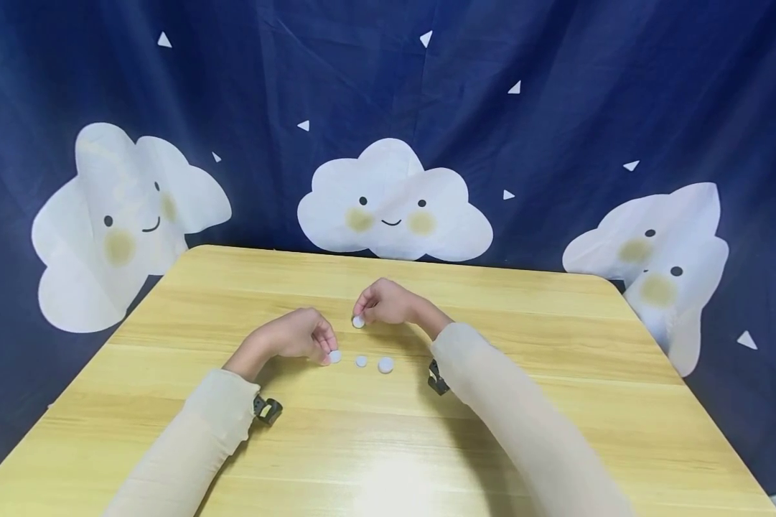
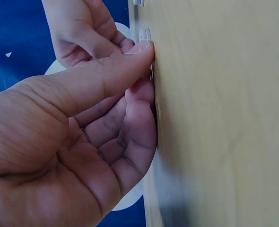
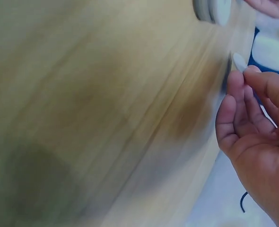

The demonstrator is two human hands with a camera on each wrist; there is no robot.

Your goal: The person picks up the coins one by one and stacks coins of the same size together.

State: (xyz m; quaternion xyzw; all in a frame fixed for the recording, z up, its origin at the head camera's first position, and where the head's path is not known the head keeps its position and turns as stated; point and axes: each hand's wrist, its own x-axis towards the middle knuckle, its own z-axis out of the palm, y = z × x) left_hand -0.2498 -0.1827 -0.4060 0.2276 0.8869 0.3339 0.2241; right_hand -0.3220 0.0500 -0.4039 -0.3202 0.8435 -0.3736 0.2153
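Note:
My left hand (image 1: 298, 335) rests low at the table, its thumb and fingertips closed at the edge of a small white disc (image 1: 334, 356). In the left wrist view the thumb hides most of that disc. Farther back, my right hand (image 1: 388, 301) pinches another white disc (image 1: 358, 322) between thumb and forefinger. The right wrist view shows this disc (image 3: 239, 61) tilted at the fingertips, just off the wood. Two more white discs lie to the right of the left hand: a smaller one (image 1: 361, 361) and a larger, thicker one (image 1: 385, 365).
The light wooden table (image 1: 336, 445) has rounded far corners. Behind it hangs a dark blue curtain (image 1: 258, 86) printed with clouds and small triangles. Black wrist mounts (image 1: 268, 411) sit under both sleeves, close above the tabletop.

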